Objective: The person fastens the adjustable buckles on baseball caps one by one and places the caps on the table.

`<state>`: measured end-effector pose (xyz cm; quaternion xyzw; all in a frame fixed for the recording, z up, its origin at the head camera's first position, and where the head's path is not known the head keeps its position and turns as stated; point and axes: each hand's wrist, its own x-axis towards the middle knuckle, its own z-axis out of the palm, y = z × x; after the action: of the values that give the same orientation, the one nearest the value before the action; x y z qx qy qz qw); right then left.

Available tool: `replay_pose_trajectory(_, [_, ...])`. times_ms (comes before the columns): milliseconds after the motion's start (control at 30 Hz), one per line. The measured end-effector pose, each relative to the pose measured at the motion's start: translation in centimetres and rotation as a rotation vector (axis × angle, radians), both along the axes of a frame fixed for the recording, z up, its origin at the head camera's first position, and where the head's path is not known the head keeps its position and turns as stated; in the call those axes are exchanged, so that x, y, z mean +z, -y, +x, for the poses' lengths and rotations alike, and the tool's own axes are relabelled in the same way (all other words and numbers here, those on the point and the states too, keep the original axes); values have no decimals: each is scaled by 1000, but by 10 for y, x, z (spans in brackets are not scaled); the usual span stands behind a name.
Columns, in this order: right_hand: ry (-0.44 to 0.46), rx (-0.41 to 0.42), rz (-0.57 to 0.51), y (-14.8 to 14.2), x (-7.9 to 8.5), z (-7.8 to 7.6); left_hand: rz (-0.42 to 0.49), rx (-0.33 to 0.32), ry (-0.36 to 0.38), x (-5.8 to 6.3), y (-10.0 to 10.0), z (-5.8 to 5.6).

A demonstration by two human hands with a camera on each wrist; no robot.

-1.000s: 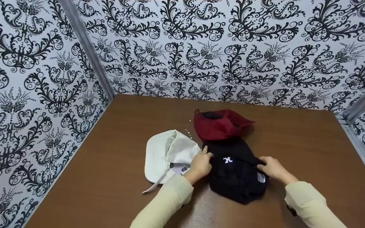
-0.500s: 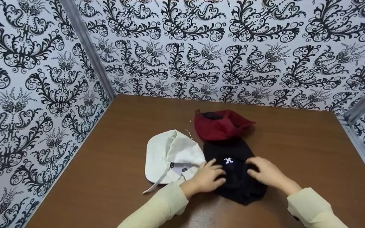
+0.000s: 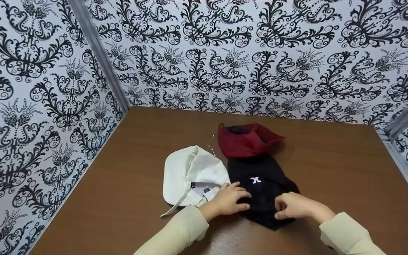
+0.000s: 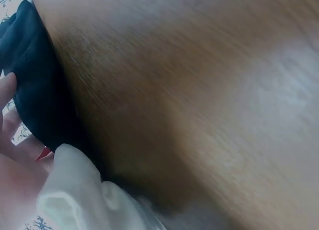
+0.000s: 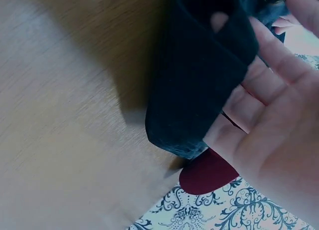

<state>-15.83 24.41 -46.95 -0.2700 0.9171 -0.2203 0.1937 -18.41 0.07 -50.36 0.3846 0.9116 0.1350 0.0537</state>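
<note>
A black cap (image 3: 260, 194) with a small white emblem lies in front of a red cap (image 3: 237, 143) in the head view. My left hand (image 3: 230, 200) rests at its left side, fingers spread and thumb apart. On the opposite side, my right hand (image 3: 294, 205) holds the cap's near right edge with curled fingers. The right wrist view has those fingers (image 5: 264, 85) along the black fabric, with one fingertip showing through an opening. A white cap (image 3: 175, 177) lies left of the black one, its strap trailing toward the front; my left hand overlaps its edge.
The brown wooden table (image 3: 129, 152) meets a back wall (image 3: 225, 63) covered in black-and-white scroll pattern. Grey corner posts stand at both sides. Small bright specks (image 3: 211, 150) show between the white and red caps.
Both hands have left their earlier places at the black cap's sides and come nearer over it. The right hand has since moved closer to its front edge and curled there. The caps stay put.
</note>
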Motion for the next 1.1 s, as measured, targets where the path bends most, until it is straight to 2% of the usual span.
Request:
replay_pose_trajectory(100, [34,6,24,-1,2,3,-6,8,1,0,-1,1])
replay_pose_trajectory(233, [37,12,45,-1,4,6,-13,15,0,0,-1,1])
replay_pose_trajectory(400, [56,5,21,-2,11,7,-14,23,0,-1,0,1])
replay_pose_trajectory(667, [143,39,-108,-6,23,3,30,26,-28,-3,0,2])
replay_pose_trajectory(867, [183,75,-207,-9,28,-2,14,8,-67,-3,-2,6])
replay_pose_trajectory(1100, [203,34,-307,-10,31,-4,43,-34,-110,2,-5,13])
